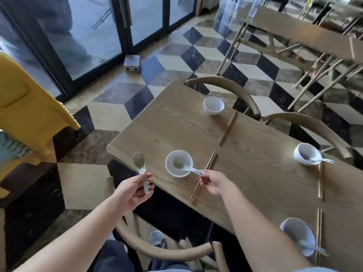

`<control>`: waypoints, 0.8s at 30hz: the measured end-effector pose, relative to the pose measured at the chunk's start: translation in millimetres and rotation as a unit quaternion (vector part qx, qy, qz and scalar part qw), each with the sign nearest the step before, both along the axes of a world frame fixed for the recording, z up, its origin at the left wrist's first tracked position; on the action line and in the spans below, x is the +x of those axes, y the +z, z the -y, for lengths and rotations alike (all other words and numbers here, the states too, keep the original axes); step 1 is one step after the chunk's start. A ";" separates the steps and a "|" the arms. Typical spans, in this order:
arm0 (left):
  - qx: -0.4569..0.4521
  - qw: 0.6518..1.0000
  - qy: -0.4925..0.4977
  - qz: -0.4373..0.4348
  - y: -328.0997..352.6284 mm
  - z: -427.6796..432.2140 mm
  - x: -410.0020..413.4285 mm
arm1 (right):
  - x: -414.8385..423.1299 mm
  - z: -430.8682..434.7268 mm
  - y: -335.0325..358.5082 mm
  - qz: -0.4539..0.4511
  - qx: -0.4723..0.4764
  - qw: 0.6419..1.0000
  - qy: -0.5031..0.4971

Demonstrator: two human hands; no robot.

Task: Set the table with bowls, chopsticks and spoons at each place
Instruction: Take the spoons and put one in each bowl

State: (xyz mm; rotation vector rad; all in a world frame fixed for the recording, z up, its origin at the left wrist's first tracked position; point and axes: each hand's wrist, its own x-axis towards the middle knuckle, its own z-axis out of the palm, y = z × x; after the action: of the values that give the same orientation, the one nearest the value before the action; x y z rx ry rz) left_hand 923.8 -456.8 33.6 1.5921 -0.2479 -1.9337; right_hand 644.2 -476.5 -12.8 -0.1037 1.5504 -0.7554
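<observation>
Spoon handle sits pinched in the right fingers, scoop inside the bowl; letting go carelessly could tip it out. Left fingers grip a second spoon.

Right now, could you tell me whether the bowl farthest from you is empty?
Empty: the farthest bowl shows a bare inside, with no spoon in it.

The table is light brown wood with darker streaked grain. The bowls on it are plain white, the chopsticks mid-brown. The bowl spoon at the table's near-left corner is white with dark blue handle marks. The raised spoon off the table's left edge is milky white. Around the table, the floor has a cube pattern in black, cream and marbled grey-brown.
</observation>
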 end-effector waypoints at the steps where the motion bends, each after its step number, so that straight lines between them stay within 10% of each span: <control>1: 0.005 1.000 -0.014 -0.003 -1.8 8.3 -0.3 | 1.5 2.2 -0.8 -0.005 0.007 1.000 0.003; 16: 0.004 0.948 -0.304 -0.095 -13.0 123.4 -4.7 | 53.6 -15.7 36.1 -0.236 0.057 0.952 -0.187; 24: 0.049 0.906 -0.363 -0.213 -6.6 125.4 -54.3 | 119.4 -25.8 87.1 -0.031 -0.114 0.975 -0.189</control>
State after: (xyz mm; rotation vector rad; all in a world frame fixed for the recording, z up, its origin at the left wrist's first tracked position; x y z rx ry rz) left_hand 869.5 -582.2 27.0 1.1609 -0.6334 -2.8421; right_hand 763.6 -450.7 74.3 0.0000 1.5565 -1.2410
